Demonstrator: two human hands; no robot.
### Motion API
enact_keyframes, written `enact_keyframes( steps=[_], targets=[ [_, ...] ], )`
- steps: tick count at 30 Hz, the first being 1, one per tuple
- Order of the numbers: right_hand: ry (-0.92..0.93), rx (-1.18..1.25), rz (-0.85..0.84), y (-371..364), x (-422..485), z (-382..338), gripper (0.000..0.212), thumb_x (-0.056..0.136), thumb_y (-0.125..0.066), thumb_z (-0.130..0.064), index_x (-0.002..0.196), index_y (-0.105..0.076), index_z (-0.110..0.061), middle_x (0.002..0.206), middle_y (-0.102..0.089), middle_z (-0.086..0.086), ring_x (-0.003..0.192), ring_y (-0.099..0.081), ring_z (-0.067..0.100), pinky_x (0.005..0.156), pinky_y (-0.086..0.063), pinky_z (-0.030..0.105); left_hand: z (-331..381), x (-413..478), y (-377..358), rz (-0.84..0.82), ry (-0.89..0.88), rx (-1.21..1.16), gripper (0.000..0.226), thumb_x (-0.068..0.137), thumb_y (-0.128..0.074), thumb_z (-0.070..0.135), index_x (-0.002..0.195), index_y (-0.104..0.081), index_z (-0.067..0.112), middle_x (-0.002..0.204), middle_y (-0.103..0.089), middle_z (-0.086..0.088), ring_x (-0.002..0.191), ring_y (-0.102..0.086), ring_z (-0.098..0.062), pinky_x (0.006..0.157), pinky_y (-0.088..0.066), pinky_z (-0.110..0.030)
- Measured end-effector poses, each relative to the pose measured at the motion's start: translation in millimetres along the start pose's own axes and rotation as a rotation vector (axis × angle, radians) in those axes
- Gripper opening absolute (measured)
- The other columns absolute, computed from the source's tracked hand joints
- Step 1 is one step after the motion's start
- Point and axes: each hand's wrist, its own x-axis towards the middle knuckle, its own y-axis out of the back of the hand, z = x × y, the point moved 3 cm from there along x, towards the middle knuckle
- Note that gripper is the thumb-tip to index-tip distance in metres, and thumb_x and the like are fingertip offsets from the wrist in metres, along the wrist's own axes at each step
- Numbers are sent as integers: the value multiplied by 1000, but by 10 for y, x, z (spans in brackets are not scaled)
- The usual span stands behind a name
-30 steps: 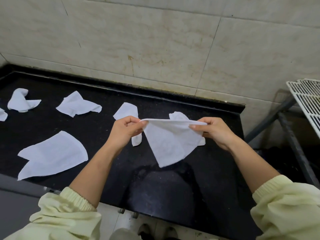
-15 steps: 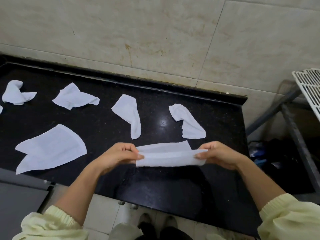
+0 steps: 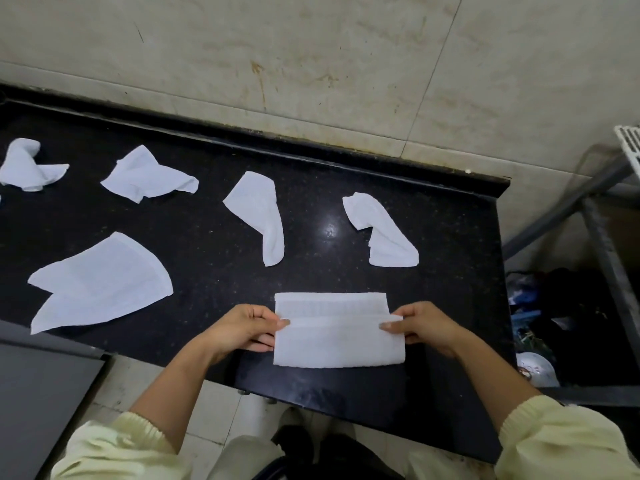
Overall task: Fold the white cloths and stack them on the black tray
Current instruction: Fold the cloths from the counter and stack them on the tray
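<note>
A white cloth [image 3: 337,337] lies on the black counter [image 3: 207,258] near its front edge, its near part doubled over the far part. My left hand [image 3: 244,329] pinches the left end of the upper layer. At the right end my right hand [image 3: 420,325] pinches that same layer. Several more white cloths lie loose: a flat one [image 3: 100,280] at left, and crumpled ones at the far left [image 3: 26,166], left of centre [image 3: 149,176], centre [image 3: 261,214] and right [image 3: 382,232]. No black tray is in view.
A tiled wall [image 3: 311,64] rises behind the counter. A grey metal rack [image 3: 609,209] with a white grille stands at right, dark clutter and a bowl [image 3: 536,370] beneath it. A grey surface [image 3: 38,393] adjoins the counter at lower left.
The cloth, held up in the air by its top edge, has come down onto the counter near the front edge and now lies folded over. Both hands kept their grip on its ends.
</note>
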Motion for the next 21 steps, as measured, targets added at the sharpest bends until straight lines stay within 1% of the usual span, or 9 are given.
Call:
enact_keyframes(
  steps=[3,5,6,8,9,10,14,18,21],
  targets=[
    [60,-49,111,5,121,-106,29,81,-77,-17,93,-68,8,87,-72,10,75,-66,11,58,-51,16,32,109,37,86,-17,-30,18,87,-70,22,98,-69,8,95,-75,-10,84,-71,-17,67,-55,-23],
    [83,-91,143,-18,203,-123,26,86,-72,-14,93,-67,10,80,-67,8,71,-62,11,53,-49,15,31,180,27,165,-25,-63,14,87,-70,19,96,-68,8,91,-75,-9,79,-70,-16,64,-55,-24],
    [101,-114,168,-26,234,-127,25,87,-70,-15,91,-67,9,79,-66,8,72,-62,13,55,-51,19,23,211,17,216,-32,-71,13,87,-70,18,95,-68,8,88,-73,-9,77,-68,-16,63,-56,-25],
    [129,-169,219,-28,307,-110,25,88,-69,-20,86,-68,4,79,-66,13,76,-61,17,71,-56,39,-3,281,3,317,-49,-76,16,87,-70,18,96,-66,5,87,-71,-11,75,-67,-17,63,-57,-27],
    [134,-195,246,-29,328,-101,25,88,-69,-23,84,-68,2,80,-67,16,76,-61,19,77,-55,44,-19,308,-1,355,-54,-75,17,87,-70,18,97,-65,5,87,-71,-12,76,-67,-18,64,-57,-29],
    [134,-219,271,-32,336,-99,26,88,-69,-25,84,-68,0,81,-67,17,76,-60,20,77,-55,44,-29,329,-3,385,-57,-69,17,88,-70,19,97,-65,5,88,-72,-12,77,-67,-19,66,-57,-30],
    [134,-266,348,-42,363,-107,28,88,-68,-28,83,-66,-1,74,-61,7,70,-55,16,64,-45,29,-28,387,0,476,-94,-3,13,89,-68,20,93,-65,8,83,-70,-8,73,-67,-18,60,-55,-27],
    [122,-290,404,-59,379,-100,29,89,-67,-29,84,-65,0,75,-60,6,71,-54,16,62,-42,26,-50,433,-5,526,-107,76,13,89,-68,20,92,-64,8,84,-70,-10,71,-68,-20,56,-55,-25],
    [111,-333,452,-88,380,-102,29,89,-66,-30,85,-63,-2,78,-62,6,72,-56,18,63,-45,29,-57,441,-19,577,-132,126,12,89,-68,21,89,-64,9,83,-69,-10,70,-68,-20,53,-55,-23]
  ],
)
